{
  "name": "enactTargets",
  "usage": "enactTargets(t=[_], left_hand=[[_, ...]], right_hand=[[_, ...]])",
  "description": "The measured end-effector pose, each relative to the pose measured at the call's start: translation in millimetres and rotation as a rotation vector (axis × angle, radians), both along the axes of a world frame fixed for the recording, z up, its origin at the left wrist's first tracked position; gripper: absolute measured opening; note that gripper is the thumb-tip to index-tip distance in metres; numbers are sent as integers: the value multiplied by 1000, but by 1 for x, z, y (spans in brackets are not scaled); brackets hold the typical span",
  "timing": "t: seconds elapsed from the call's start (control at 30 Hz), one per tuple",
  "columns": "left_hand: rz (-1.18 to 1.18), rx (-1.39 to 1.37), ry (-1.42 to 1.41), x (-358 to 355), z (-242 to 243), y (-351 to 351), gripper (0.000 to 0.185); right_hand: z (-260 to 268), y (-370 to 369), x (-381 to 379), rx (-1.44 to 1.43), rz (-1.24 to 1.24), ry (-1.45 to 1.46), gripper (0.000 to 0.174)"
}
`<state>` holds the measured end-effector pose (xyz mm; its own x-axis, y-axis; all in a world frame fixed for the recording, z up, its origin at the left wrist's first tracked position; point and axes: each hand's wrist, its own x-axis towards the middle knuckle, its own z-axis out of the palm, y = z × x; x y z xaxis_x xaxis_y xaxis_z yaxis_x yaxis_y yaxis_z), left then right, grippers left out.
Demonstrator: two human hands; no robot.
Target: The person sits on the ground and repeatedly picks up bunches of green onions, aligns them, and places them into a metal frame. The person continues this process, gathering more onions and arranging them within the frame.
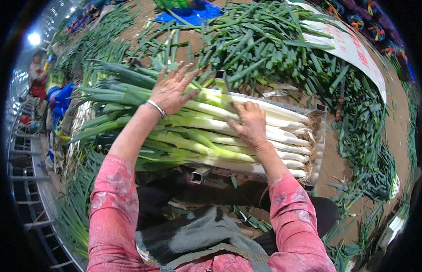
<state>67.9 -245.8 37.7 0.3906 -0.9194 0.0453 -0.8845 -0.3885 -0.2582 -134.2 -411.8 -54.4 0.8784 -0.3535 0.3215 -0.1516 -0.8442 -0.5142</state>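
Long green onions (211, 136) lie side by side before me in a low metal rack (320, 149), roots to the right and green leaves to the left. Their root ends line up near the rack's right end plate. My left hand (173, 86) rests on the far side of the leaves, fingers spread, with a bracelet at the wrist. My right hand (250, 124) presses on the white stalks, its fingers slightly curled over them. It does not visibly grip any one stalk. Square metal posts (220, 75) stand up at the rack's sides.
Cut leaves (251, 40) heap beyond the rack and along its right. A white sheet (347, 47) with red writing lies at the far right. More onions (83, 119) lie to the left, near blue plastic (63, 98). A person (37, 74) is at the far left.
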Motion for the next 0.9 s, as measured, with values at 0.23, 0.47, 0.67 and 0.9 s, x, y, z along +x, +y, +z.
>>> enactTargets(t=[0.23, 0.47, 0.67, 0.9], left_hand=[[121, 329, 238, -8, 14, -20, 63], [114, 158, 222, -9, -14, -5, 73], [125, 142, 176, -3, -20, 1, 64], [131, 140, 151, -12, -9, -5, 58]], right_hand=[[-7, -8, 1, 1, -11, 27, 43], [-10, -30, -7, 109, 69, 233, 46], [-3, -74, -92, -132, -250, 278, 27], [-2, -98, -116, -207, -70, 353, 16]])
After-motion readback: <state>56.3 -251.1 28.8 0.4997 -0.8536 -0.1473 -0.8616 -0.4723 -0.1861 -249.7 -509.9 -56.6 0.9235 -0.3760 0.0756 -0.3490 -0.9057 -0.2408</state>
